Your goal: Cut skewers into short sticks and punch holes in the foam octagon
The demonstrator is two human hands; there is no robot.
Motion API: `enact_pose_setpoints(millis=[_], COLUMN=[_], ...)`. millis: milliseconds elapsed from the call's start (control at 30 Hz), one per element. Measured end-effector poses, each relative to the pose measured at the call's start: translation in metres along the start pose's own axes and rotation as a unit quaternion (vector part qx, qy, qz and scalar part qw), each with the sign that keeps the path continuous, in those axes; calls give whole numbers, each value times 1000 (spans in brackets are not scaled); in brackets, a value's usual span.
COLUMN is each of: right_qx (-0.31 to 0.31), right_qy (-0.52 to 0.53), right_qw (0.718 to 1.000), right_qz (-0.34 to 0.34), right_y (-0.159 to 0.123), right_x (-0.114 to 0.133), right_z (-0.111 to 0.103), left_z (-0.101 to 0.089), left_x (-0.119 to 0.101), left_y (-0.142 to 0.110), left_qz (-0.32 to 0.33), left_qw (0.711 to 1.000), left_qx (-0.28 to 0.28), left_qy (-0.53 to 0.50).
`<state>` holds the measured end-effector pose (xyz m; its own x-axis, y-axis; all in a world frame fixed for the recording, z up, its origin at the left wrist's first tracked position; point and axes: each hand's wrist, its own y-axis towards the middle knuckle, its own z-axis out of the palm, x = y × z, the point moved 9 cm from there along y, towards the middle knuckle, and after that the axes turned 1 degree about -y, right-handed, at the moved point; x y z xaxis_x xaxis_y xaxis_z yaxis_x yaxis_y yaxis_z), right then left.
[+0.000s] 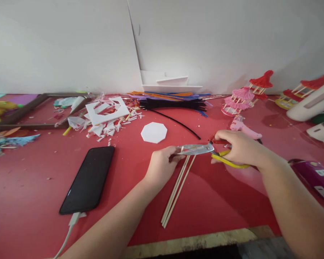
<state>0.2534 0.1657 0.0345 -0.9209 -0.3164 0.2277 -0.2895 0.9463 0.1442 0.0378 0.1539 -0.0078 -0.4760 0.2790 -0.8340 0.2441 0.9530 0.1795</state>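
Observation:
My right hand [236, 147] is closed around the handles of a pair of scissors [197, 148], one handle yellow and the other red. The silver blades point left and are slightly apart. Close to their tips, my left hand [163, 162] is pinched on a thin pale stick [183, 148], mostly hidden by fingers and blades. Beneath the blades, several long wooden sticks [175, 194] lie side by side on the red table [216, 216]. A white octagonal foam piece [153, 132] rests flat beyond my left hand.
A black phone [88, 180] with a charging cable lies left. White foam scraps [108, 111] and a dark frame [18, 126] sit behind it. Black pipe cleaners [172, 104] are bunched at the back. At right are a pink glue gun [244, 127], small pagoda models [239, 99] and a purple power strip [314, 178].

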Motion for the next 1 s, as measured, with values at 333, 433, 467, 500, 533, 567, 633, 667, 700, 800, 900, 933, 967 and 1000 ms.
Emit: enact_pose_setpoints(millis=[333, 433, 467, 500, 533, 567, 633, 667, 700, 800, 900, 933, 967, 1000], right_qx=[37, 30, 29, 28, 28, 30, 38, 44, 47, 41, 34, 33, 31, 29], right_qy=[-37, -34, -33, -33, -33, -32, -28, -27, -25, -15, -12, -16, -21, -26], right_qw=[999, 999, 999, 999, 999, 999, 999, 999, 998, 999, 999, 999, 999, 999], right_qz=[-12, -9, -8, -8, -8, -10, -16, -19, -21, -20, -23, -26, -29, -31], right_y=[1, 1, 0, 0, 0, 0, 0, 0, -1, -1, -2, -2, -2, -1], right_x=[5, 7, 7, 7, 7, 7, 8, 8, 7, 6, 6, 7, 8, 9], right_z=[6, 5, 5, 5, 4, 4, 5, 5, 5, 4, 4, 4, 4, 4], left_z=[4, 4, 4, 4, 4, 4, 4, 4, 4, 3, 2, 2, 2, 3], left_x=[11, 10, 10, 11, 11, 11, 10, 9, 9, 10, 8, 7, 5, 5], left_y=[-1, -1, -1, -1, -1, -1, -1, 0, 0, 0, 0, 0, 0, 0], left_qz=[-46, -41, -40, -40, -40, -38, -33, -30, -29, -32, -26, -22, -19, -17], left_qw=[998, 997, 997, 997, 997, 997, 997, 997, 997, 998, 999, 999, 999, 999], left_qx=[13, 12, 11, 10, 10, 10, 10, 10, 9, 2, 0, 2, 5, 8], left_qy=[-49, -59, -59, -59, -59, -59, -63, -65, -65, -49, -41, -43, -46, -49])
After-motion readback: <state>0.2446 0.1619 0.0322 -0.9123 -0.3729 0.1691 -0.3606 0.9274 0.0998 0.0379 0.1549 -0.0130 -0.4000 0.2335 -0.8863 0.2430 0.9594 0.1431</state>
